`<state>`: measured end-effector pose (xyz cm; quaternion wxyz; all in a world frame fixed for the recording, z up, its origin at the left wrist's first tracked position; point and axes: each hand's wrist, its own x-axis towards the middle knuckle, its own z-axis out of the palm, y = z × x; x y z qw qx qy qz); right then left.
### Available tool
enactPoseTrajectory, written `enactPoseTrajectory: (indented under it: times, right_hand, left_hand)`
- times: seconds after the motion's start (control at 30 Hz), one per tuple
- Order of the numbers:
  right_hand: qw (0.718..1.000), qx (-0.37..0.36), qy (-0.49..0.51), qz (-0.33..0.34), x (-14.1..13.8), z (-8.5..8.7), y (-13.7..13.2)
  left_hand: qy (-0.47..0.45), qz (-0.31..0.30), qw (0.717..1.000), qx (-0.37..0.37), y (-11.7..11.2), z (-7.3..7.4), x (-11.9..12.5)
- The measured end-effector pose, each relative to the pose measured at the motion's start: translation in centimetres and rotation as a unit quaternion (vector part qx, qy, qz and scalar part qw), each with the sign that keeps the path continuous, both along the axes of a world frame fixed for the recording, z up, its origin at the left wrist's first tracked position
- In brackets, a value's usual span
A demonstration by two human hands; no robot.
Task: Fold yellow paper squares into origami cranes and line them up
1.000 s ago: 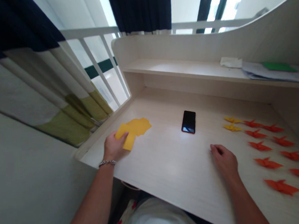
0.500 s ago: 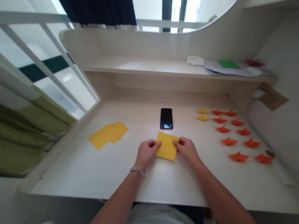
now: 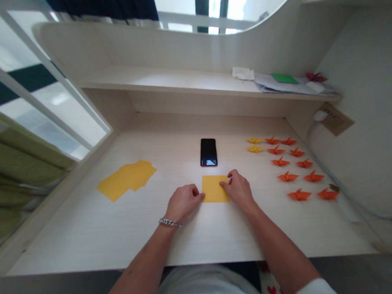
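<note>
A yellow square sheet of origami paper [image 3: 213,189] lies squared up on the desk in front of me, between both hands. My left hand [image 3: 185,201] has thumb and fingers closed at the sheet's lower left edge. At the right side, my right hand [image 3: 238,189] rests its thumb on the face of the sheet, with the other fingers curled at the edge. Just beyond the sheet lies a black phone [image 3: 208,152]. Farther left, more yellow sheets [image 3: 127,179] are fanned out in an overlapping pile.
Orange folded paper cranes [image 3: 299,195] stand in two columns at the right, several in all, with two yellow cranes [image 3: 255,148] at the back. A cable [image 3: 311,143] runs down the right wall. A shelf [image 3: 164,83] bearing papers [image 3: 272,84] spans the back.
The yellow sheet has turned from tilted to nearly square with the desk and looks flatter. My right hand has shifted up along its right edge. The camera view has moved slightly.
</note>
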<state>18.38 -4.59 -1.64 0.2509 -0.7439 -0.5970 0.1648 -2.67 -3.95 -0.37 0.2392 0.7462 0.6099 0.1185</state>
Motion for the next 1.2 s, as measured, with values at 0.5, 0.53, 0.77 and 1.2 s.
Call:
enactPoseTrajectory:
  times: [0.5, 0.53, 0.77, 1.2]
  right_hand:
    - [0.992, 0.060, 0.111, -0.016, 3.2, -1.1, 0.9]
    - [0.992, 0.058, 0.113, -0.013, 3.2, -1.1, 0.9]
    - [0.977, 0.069, 0.180, 0.094, 3.9, 0.0, 0.0]
    - [0.896, 0.082, 0.346, 0.264, 0.5, 0.3, -0.5]
  left_hand:
    - [-0.004, -0.081, 0.992, 0.097, 4.4, -0.5, 2.8]
    - [-0.013, -0.079, 0.993, 0.083, 4.5, -0.5, 2.9]
    - [-0.138, -0.090, 0.986, 0.025, 3.8, -0.5, 2.4]
    - [-0.553, 0.070, 0.827, -0.067, 4.1, -1.2, 2.4]
